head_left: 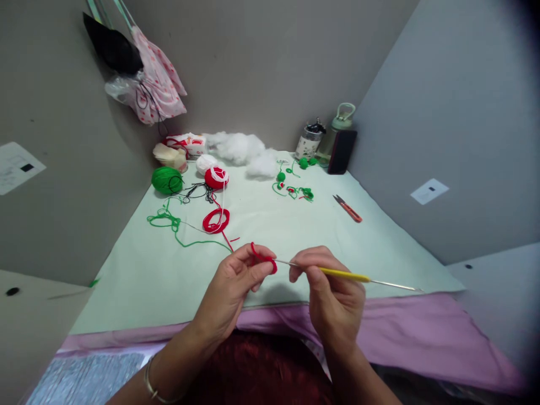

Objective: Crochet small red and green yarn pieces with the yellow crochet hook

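Observation:
Between the thumb and fingers of my left hand is a small red crochet piece, partly hidden by the fingertips. My right hand grips a crochet hook with a yellow handle and metal ends. The hook's left tip reaches the red piece; its other end points right. Red yarn runs from my left hand back to a loose red coil on the table. Green yarn also leads toward the left hand from a tangled green bundle.
Behind lie a green yarn ball, a red and white ball and white stuffing. Small green crochet pieces and orange-handled snips lie on the right. A phone leans by a bottle. Grey partitions surround the table.

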The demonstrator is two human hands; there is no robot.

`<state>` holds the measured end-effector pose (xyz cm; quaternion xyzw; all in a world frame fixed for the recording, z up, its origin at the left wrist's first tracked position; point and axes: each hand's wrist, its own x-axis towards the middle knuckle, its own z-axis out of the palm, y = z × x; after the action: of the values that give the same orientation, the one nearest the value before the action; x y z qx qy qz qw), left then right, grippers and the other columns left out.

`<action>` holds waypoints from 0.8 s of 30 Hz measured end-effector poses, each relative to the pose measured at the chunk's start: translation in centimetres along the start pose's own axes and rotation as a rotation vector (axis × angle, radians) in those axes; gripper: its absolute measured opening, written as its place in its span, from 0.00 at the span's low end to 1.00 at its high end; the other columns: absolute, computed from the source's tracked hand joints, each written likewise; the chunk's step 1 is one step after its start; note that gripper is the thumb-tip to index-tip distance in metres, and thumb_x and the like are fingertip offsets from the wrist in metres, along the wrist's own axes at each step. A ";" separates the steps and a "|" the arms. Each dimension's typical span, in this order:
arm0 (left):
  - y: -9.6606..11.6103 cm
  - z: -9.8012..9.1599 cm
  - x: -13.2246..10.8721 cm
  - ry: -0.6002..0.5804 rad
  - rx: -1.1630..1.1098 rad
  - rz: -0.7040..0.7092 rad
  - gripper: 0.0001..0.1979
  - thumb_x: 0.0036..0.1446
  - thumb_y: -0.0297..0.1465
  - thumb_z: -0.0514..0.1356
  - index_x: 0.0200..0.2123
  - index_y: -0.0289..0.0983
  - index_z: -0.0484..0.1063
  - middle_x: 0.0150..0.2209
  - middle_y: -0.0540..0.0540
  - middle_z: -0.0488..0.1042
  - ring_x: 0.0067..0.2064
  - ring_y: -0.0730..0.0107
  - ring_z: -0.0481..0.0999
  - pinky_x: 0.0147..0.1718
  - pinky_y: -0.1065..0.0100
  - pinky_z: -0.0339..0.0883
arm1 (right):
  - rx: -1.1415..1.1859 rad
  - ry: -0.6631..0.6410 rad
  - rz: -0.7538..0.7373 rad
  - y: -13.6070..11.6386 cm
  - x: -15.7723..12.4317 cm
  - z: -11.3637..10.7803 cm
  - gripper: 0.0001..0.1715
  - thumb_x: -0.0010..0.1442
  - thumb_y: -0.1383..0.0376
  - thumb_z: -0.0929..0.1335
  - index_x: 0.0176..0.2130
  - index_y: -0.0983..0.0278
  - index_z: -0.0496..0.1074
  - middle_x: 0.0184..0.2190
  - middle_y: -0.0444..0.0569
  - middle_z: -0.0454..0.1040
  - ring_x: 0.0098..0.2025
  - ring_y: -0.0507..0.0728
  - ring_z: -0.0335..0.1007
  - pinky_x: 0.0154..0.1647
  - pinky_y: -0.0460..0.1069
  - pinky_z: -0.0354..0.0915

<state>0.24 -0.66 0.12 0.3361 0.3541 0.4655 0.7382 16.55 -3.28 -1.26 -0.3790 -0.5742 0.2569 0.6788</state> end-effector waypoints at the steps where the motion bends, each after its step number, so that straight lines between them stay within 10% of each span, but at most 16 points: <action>1: 0.0 0.0 0.0 -0.003 0.001 0.002 0.09 0.52 0.37 0.77 0.35 0.42 0.85 0.31 0.52 0.72 0.34 0.74 0.72 0.37 0.72 0.63 | -0.001 0.000 0.001 0.0 0.0 0.0 0.14 0.71 0.72 0.68 0.44 0.57 0.82 0.31 0.45 0.77 0.35 0.54 0.73 0.36 0.50 0.70; 24: -0.2 -0.2 0.0 0.013 0.074 0.060 0.10 0.58 0.40 0.74 0.35 0.39 0.84 0.23 0.56 0.68 0.26 0.77 0.59 0.37 0.69 0.63 | 0.110 -0.015 0.094 -0.1 0.1 0.0 0.10 0.72 0.67 0.69 0.42 0.58 0.83 0.33 0.46 0.78 0.32 0.53 0.74 0.35 0.50 0.71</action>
<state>0.19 -0.66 -0.15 0.3707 0.3654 0.4764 0.7086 16.55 -3.22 -1.09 -0.3657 -0.5461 0.3223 0.6813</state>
